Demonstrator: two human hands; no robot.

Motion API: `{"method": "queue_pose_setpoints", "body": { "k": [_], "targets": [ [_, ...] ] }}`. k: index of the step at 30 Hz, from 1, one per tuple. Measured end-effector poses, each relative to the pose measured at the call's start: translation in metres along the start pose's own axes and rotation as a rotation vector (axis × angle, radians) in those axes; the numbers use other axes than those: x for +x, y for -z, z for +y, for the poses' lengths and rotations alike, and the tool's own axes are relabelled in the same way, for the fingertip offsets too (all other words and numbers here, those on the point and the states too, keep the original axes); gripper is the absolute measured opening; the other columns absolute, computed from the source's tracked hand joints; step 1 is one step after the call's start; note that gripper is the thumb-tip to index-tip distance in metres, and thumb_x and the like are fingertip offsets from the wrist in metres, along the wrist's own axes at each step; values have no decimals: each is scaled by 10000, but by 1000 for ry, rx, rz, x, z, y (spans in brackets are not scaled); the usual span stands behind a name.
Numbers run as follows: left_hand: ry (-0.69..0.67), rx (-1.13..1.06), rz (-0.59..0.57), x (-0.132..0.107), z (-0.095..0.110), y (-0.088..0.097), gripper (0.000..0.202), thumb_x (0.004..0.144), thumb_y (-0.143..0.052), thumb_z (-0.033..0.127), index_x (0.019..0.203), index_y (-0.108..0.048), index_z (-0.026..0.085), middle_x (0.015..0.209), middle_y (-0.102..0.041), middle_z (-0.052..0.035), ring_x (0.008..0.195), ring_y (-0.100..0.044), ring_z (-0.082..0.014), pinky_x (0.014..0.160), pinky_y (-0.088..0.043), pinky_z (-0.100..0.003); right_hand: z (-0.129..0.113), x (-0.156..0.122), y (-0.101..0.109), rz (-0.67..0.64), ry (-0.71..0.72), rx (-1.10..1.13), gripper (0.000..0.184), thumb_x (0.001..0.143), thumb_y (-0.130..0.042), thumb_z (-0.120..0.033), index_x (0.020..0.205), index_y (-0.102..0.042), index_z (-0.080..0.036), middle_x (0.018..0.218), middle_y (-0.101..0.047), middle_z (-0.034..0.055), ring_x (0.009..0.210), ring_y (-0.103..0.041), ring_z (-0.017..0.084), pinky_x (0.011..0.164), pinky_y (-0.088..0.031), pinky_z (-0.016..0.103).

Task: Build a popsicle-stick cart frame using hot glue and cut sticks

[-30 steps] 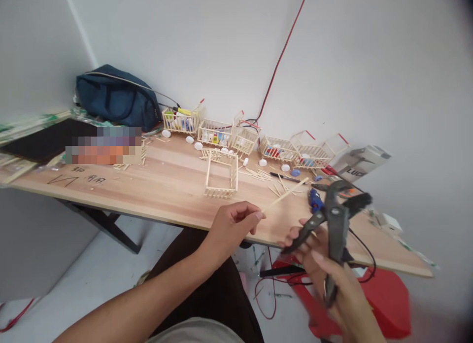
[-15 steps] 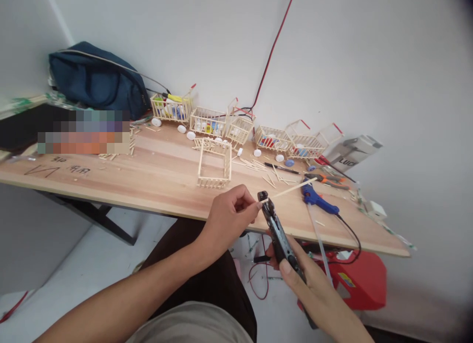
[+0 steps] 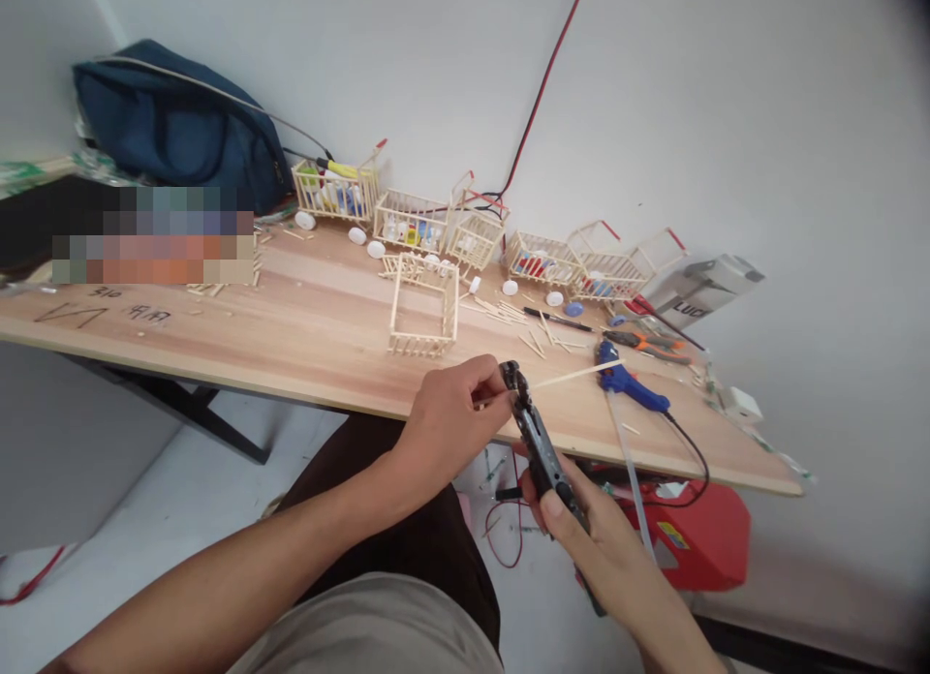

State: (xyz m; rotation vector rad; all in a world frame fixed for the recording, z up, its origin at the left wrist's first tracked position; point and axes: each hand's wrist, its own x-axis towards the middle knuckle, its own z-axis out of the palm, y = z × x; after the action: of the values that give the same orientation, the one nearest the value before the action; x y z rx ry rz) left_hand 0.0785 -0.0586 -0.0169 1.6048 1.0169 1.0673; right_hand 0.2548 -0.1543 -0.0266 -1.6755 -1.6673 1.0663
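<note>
My left hand [image 3: 449,420] pinches one end of a thin wooden stick [image 3: 577,374] that points right over the table's front edge. My right hand [image 3: 590,529] grips the handles of black cutting pliers [image 3: 534,440], whose jaws sit on the stick right beside my left fingertips. An open frame of wooden sticks [image 3: 423,316] stands on the wooden table [image 3: 291,325] just beyond my hands. A blue glue gun [image 3: 629,383] lies to the right of the stick's far end.
Several small stick-built carts [image 3: 414,221] with coloured bits and white wheels line the wall. A dark blue bag [image 3: 167,132] sits at the back left. Orange-handled pliers [image 3: 646,342], loose sticks and a grey box [image 3: 701,289] lie at right. A red stool [image 3: 701,543] stands under the table.
My right hand brought the pliers from the right, where they were open in the air, in to the stick, and their jaws now close on it next to my left fingers.
</note>
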Motion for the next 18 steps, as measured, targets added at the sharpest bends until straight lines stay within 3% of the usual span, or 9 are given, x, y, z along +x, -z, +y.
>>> {"method": "queue_pose_setpoints", "body": {
  "k": [10,18],
  "targets": [
    [-7,113,-19,2,0,2,149,766,-545,205,624,-507,182,576,-481,42,566,-433,-103,537,-286,-215,4,3,-6,36,-33,7,574,872,-491,-590,1226,-581,-147,862,-651,72,772,-615,194,632,-499,258],
    [-11,225,-55,1,-2,-1,113,760,-500,136,661,-501,190,613,-521,30,615,-478,-123,576,-308,-224,5,4,-9,79,-22,-22,571,872,-486,-589,1209,-624,-150,570,-533,-2,573,-556,173,535,-469,250]
  ]
}}
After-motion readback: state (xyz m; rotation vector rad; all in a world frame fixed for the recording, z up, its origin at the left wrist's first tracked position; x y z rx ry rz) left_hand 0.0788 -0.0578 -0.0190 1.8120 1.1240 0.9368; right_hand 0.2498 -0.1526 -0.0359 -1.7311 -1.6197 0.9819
